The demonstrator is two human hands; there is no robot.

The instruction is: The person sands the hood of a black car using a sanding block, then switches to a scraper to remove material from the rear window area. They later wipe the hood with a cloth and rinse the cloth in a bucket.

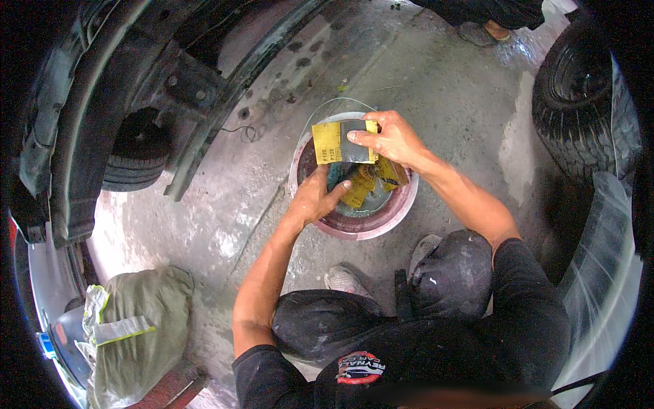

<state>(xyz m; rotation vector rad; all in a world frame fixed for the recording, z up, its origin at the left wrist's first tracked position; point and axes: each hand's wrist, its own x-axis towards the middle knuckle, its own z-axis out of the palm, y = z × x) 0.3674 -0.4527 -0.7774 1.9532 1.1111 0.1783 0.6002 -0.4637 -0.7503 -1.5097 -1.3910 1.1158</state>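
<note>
Over a round bucket [402, 217] on the floor, my right hand [395, 142] is closed on a sheet of yellow-backed sandpaper [327, 140]. A dark grey piece [353, 143] lies across the sheet under my thumb. My left hand [313, 199] reaches over the bucket's near-left rim, just below the sheet. Its fingertips are partly hidden behind the sandpaper, and its thumb bends over a dark, teal-edged thing that I cannot make out. More yellow sandpaper pieces [359, 193] lie inside the bucket, by what looks like water.
Car bodywork [88, 136] with a tire [136, 170] stands at the left. Another tire [572, 102] is at the far right, near a translucent plastic sheet [599, 259]. A cloth-covered bundle [150, 320] sits at near left. Another person's foot [497, 31] shows at the far edge.
</note>
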